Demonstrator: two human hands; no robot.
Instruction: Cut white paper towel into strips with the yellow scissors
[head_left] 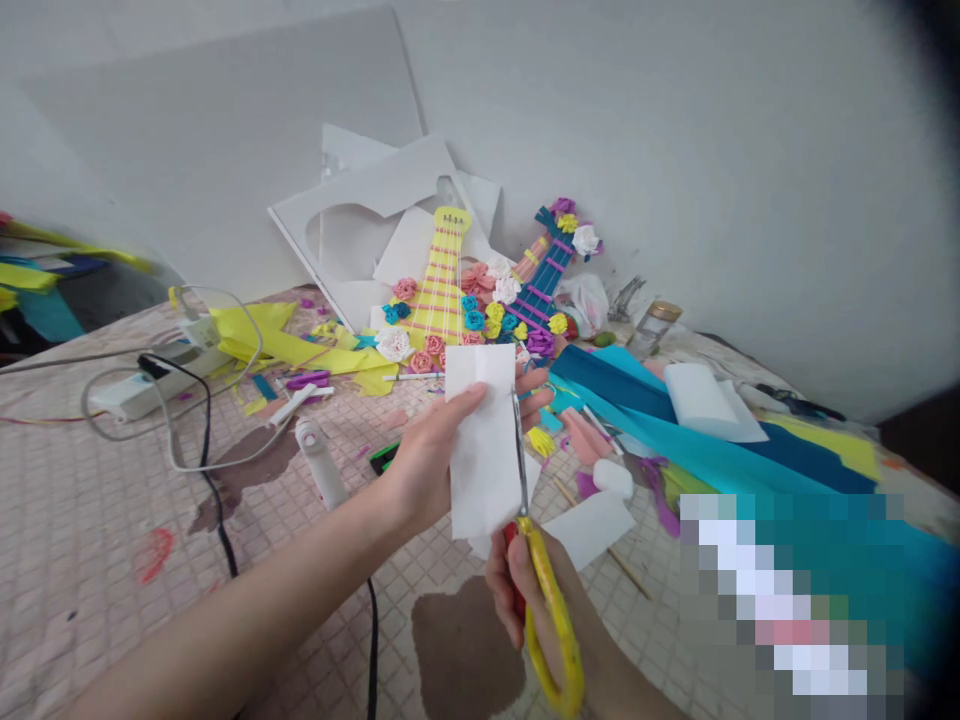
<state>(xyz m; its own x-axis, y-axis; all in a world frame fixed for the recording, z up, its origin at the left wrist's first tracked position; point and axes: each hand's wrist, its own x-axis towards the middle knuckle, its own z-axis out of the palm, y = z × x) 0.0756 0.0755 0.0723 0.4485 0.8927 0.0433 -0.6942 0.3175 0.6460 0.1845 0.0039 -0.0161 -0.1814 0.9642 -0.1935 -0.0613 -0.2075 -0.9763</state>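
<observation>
My left hand holds up a white rectangular piece of paper, thumb on its face and fingers behind the right edge. A crease runs across its upper part. My right hand grips scissors with yellow and red handles. Their blades point upward along the paper's right edge; I cannot tell whether the blades are apart. Just beyond the paper stands a yellow paper guitar with white strings and paper flowers round its base. A blue paper guitar with purple bands leans beside it.
Blue and teal crepe sheets spread to the right, with a white paper roll on them. A glue gun, a power strip and loose cables lie left. A cut-out white board and a glass jar stand behind.
</observation>
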